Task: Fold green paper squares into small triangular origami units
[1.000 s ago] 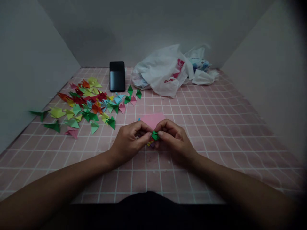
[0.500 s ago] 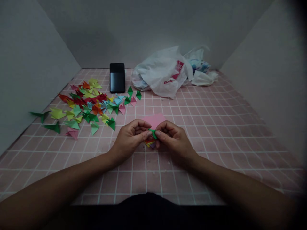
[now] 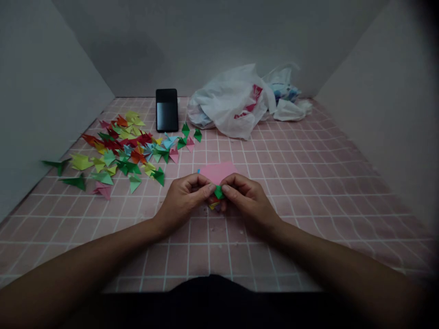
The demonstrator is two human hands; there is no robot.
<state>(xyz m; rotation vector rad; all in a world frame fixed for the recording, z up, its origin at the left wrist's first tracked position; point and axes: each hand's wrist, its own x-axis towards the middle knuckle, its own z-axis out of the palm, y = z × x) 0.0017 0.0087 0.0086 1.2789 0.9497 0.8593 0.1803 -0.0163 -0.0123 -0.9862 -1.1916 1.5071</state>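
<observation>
Many folded papers (image 3: 128,166) lie left of the flat, unfolded pink sheet (image 3: 217,172); in front of it, fingers (image 3: 206,192) of left hand (image 3: 185,196) and right hand (image 3: 252,199) pinch a green paper (image 3: 218,192), seemingly part-folded.

A black phone (image 3: 167,110) sits near a crumpled white bag (image 3: 228,103) — red-printed — on pink checked cloth (image 3: 308,178).

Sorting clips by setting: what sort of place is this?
Probably an indoor craft table in a corner or booth: a checked tablecloth with plain walls close around it, and many colourful folded paper shapes spread on the left.
</observation>
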